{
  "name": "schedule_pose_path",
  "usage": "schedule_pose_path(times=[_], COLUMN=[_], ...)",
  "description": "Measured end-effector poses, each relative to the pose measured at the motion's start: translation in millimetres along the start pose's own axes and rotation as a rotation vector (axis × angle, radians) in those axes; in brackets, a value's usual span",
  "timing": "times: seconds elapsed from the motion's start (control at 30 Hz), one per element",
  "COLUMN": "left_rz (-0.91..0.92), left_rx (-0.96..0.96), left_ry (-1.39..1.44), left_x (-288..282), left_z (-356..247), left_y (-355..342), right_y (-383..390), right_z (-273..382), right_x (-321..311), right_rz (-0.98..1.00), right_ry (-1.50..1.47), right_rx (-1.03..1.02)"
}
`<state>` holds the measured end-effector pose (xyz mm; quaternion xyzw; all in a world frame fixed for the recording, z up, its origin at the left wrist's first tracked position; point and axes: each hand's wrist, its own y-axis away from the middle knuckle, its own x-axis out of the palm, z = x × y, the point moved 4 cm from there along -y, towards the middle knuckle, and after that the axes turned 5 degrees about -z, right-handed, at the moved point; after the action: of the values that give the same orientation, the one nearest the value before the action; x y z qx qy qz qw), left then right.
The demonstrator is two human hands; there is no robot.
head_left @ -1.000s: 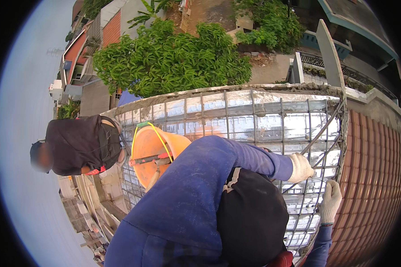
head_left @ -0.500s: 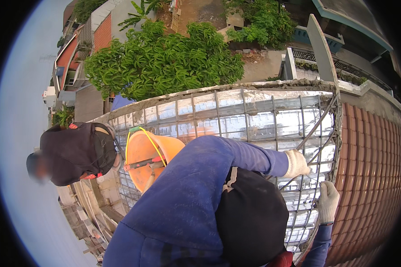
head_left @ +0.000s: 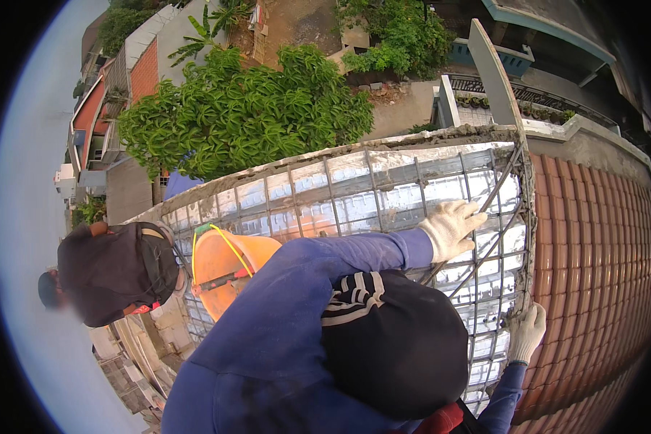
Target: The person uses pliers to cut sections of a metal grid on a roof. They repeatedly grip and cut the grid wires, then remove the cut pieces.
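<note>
A brown tile roof [head_left: 593,253] is shining right of the big green tree [head_left: 249,108]; an orange wall [head_left: 145,71] and pale sky [head_left: 32,217] are showing left of it.

One wide fisheye view looks steeply down from the wearer's head onto a grid of thin dark steel bars over shiny silver sheeting [head_left: 332,195]. A dusty blue cloth sleeve [head_left: 289,289], close to the lens, covers part of the grid. Beyond the grid's far edge the view reaches a leafy green tree [head_left: 246,116]; right of the grid, a glossy brown tiled roof [head_left: 586,289]; beyond its left end, pale blue sky [head_left: 36,145].
</note>
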<state>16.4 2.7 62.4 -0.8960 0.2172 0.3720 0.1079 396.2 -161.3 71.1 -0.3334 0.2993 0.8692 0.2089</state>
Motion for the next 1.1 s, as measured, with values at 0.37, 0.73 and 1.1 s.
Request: schedule_pose_path(times=[0.37,0.73,1.1], left_rz=[-0.257,0.186,-0.429], left_rx=[-0.616,-0.366,-0.411], left_ry=[-0.338,0.14,-0.351], left_x=[-60,-2,-65], left_z=[81,1,114], left_y=[85,-31,56], right_y=[24,-22,-109], right_z=[-70,52,58], right_x=[16,-11,33], right_rz=[0.12,0.06,0.154], right_ry=[-0.203,0.06,0.096], right_rx=[0.022,-0.2,-0.156])
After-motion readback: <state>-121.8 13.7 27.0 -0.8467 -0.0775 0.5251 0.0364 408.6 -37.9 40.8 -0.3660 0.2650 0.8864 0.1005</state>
